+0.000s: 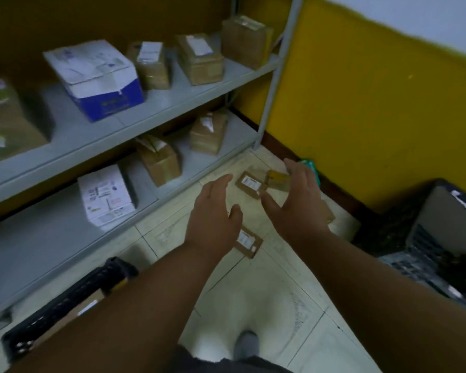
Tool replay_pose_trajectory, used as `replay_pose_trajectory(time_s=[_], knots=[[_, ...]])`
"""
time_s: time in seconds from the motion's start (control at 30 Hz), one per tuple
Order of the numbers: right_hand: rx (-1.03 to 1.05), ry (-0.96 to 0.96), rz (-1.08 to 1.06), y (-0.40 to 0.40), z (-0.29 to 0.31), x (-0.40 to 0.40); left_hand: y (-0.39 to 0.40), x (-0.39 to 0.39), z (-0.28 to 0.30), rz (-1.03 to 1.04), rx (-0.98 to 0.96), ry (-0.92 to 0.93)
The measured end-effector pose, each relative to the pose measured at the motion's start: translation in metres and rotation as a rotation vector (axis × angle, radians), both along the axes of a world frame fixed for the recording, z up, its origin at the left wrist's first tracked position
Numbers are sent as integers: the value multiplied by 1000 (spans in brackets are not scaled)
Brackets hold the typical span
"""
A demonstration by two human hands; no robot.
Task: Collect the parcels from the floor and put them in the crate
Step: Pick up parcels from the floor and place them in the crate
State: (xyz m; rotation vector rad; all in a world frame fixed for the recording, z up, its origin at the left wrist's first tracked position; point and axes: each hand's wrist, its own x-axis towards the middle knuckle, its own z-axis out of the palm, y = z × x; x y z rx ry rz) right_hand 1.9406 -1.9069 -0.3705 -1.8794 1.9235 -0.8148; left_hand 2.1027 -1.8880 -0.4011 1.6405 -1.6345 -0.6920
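Three small parcels lie on the floor [253, 305]: a far parcel [249, 184], a taped parcel [277, 181] just beside it, and a near parcel [249, 242] partly under the left hand [213, 216]. The right hand [296, 200] is above the far two. Both hands have their fingers spread and hold nothing.

The parcels look flat, light and stiff (brown card, I think), so a pinch on the long edges should lift them. The shiny tape may be slippery.

The floor is pale tile and looks smooth. Grey shelves [145, 109] of boxes stand at the left. A black crate [73, 294] sits low at the left, and another dark bin [428, 238] at the right.
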Motion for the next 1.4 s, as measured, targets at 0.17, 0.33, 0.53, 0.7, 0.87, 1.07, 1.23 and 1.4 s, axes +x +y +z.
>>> replay_pose_trajectory(time_s=[0.17,0.33,0.53,0.7,0.87,1.07,1.23,1.4], knots=[[131,-63,-51,-44,-43,-25,-44,-31,-41,-66,112,-32],[227,-72,-75,-114,-145,-24,-127,-52,-140,-107,204,-53],[508,-136,-197,-165,-304,-29,-195,-62,-296,-197,398,-115],[704,-143,-264,-190,-419,-49,-236,-62,-410,-277,528,-209],[828,-231,-331,-214,-544,-73,-282,-71,-536,-164,671,-245],[1014,-354,-479,-226,-692,-96,-310,-83,-693,-170,868,-349],[1129,-416,-595,-228,-776,-95,-307,-89,-769,-74,993,-430],[1127,-582,-748,-238,-783,-88,-306,-80,-783,8,1023,-263]])
